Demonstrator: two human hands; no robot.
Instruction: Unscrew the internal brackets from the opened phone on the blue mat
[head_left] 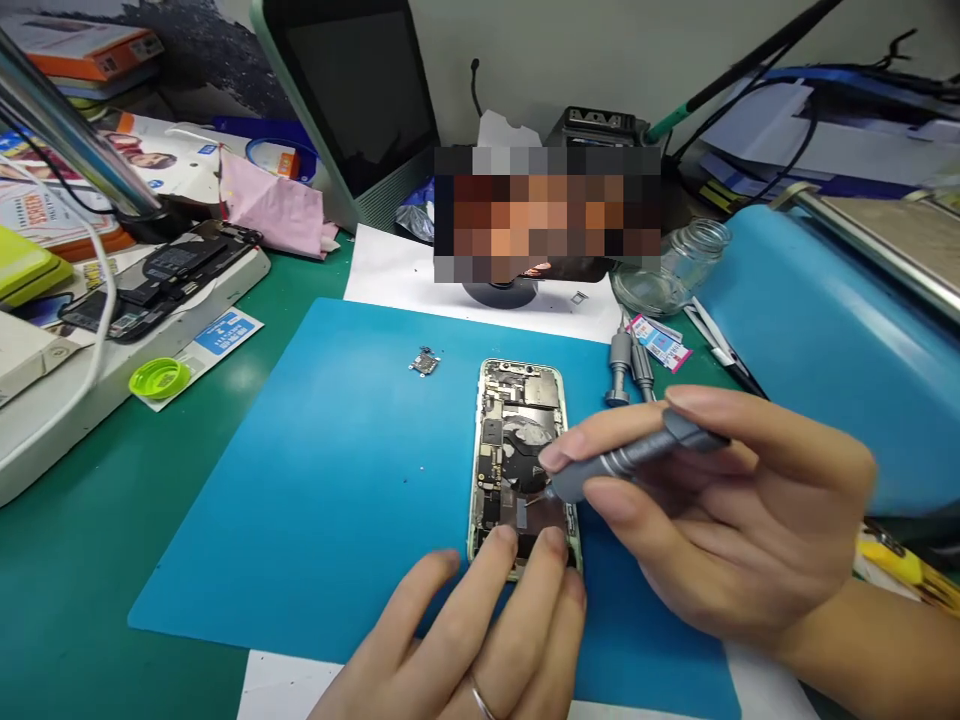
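Note:
An opened smartphone point(527, 450) lies on a blue mat point(315, 480), its inner boards and parts exposed. My left hand point(480, 630) rests over its lower end, fingers stretched out, fingertips touching the phone. Between thumb and fingers, my right hand point(735, 500) grips a grey screwdriver point(637, 460). The screwdriver is tilted, with its thin tip pointing down into the lower middle of the phone. Whether the tip touches a screw is too small to tell. A small metal phone part point(425, 362) sits on the mat to the upper left.
Two more screwdrivers point(619, 365) stand right of the phone, near tweezers point(720, 345) and a glass jar point(675, 265). A phone housing point(165, 280) lies on a white ledge at left, beside a green cap point(159, 378). A tablet-like screen point(356, 90) stands behind; a pixelated patch covers the back middle.

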